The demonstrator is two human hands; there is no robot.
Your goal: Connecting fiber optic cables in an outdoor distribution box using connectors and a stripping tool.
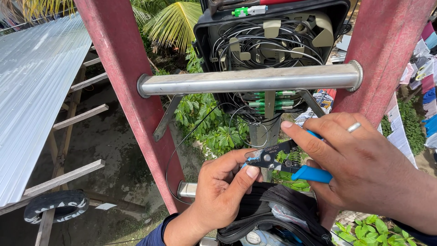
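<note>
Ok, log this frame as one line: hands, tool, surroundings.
right hand: grips blue-handled stripper | left hand: pinches thin black cable at its jaws | open fibre box behind ladder rung | tool bag below

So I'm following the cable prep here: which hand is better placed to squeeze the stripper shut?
Right hand: it already wraps the stripper's blue handles. The left hand only pinches the thin black cable at the stripper's tip.

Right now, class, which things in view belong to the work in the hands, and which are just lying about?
In hand:
left hand pinching thin black cable
right hand gripping blue-handled stripping pliers
open black cable junction box

Lying about:
black zipped tool bag
old black tyre
corrugated metal roof sheet
</note>
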